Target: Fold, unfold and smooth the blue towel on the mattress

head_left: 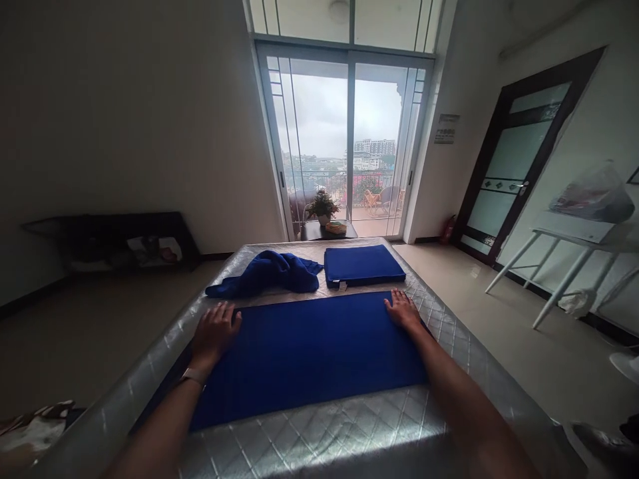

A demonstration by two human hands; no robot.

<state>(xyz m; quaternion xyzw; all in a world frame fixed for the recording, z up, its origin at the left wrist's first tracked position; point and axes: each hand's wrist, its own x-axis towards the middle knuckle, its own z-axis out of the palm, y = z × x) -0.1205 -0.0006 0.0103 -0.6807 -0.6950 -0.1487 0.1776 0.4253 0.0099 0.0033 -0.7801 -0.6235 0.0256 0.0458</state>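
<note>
A flat blue cloth (314,356) lies spread across the quilted silver mattress (349,432). My left hand (215,332) rests on the cloth's far left part, fingers stretched out, with a band around the wrist. On the far right part lies my right hand (402,309), palm down with its fingers extended. Neither hand grips anything. Just beyond the cloth, a crumpled blue cloth (274,273) sits at the left. A neatly folded blue cloth (364,263) with a small white tag lies to its right.
Behind the mattress, a small dark table (312,231) carries a potted plant (323,205) before the sliding glass door (349,140). At the right, a white table (584,243) holds a plastic bag (594,193). A dark low object (124,246) stands along the left wall.
</note>
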